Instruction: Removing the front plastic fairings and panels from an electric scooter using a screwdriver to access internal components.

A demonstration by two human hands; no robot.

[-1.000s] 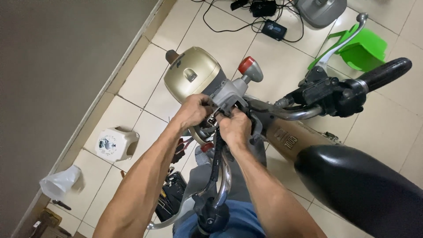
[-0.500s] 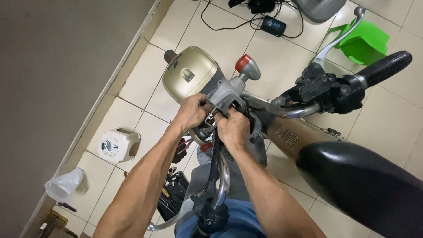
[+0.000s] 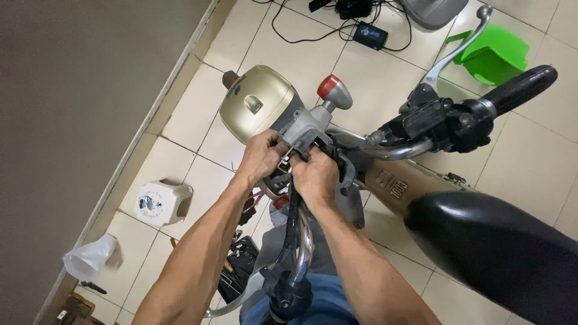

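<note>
while both hands crowd the grey handlebar cover [image 3: 307,129] behind the gold headlight [image 3: 256,111], left hand [image 3: 262,159] is curled, pinching its edge, and right hand [image 3: 314,177] is closed round the wire bundle [image 3: 292,222] just below. judgement: a hard tug could nick wiring or crack the cover; a small fastener, if loose, could drop to the tiled floor [image 3: 186,120] & roll off.

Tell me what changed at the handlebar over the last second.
Almost nothing. The view drifted a little, so the gold headlight sits slightly higher in frame. Both hands stayed put: the left hand and right hand still grip the grey housing at the middle of the handlebar, fingers in the same spots. The green scoop and white stool have not moved.
</note>
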